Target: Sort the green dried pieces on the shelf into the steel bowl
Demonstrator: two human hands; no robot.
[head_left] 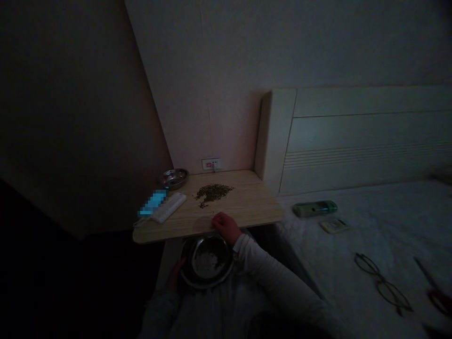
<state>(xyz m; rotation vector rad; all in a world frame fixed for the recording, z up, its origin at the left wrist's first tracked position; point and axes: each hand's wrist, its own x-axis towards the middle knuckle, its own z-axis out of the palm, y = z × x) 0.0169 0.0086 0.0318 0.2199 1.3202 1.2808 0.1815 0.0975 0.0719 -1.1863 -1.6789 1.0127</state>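
A metal bowl (208,285) sits low at the front edge of the small wooden table, with some dark bits on its inner bottom. My left hand (175,275) grips the bowl's left rim. Over the table's front edge, just above the bowl's far rim, is my right hand (226,228), its fingers curled together; whatever they hold is too small or hidden to see. Beyond it, a loose pile of small greenish-brown grains (213,192) is spread on the wooden tabletop (243,205). The room is dim, so fine details are lost.
A second metal bowl (174,178) stands at the table's back left, near a white power strip (170,208) and a lit phone (153,203). On the bed at right lie a green case (314,208), a small pale packet (334,226), glasses (383,282) and scissors (438,294).
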